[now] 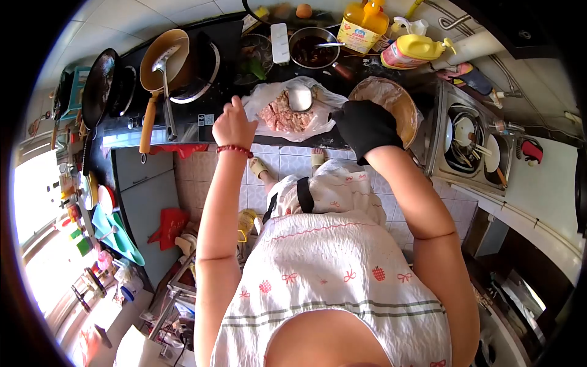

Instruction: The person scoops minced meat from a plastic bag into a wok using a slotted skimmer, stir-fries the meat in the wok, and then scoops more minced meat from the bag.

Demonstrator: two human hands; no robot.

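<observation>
A clear plastic bag (327, 98) lies spread on the black counter with pink minced meat (282, 117) on it. On the meat rests a round, shiny metal piece (300, 98), like a small bowl or ladle head; no handle shows clearly. My bare left hand (234, 124), with a red bead bracelet at the wrist, is closed on the bag's left edge. At the bag's right edge is my right hand (369, 127) in a black glove, its fingers curled onto the plastic. The glove hides part of its fingertips.
Behind the bag stands a small pot (315, 48) of dark liquid with a spoon. A plastic-covered bowl (389, 101) sits right, before the sink (449, 162) of dishes. A wooden-handled pan (162, 64) stands left, a yellow bottle (413, 51) at the back.
</observation>
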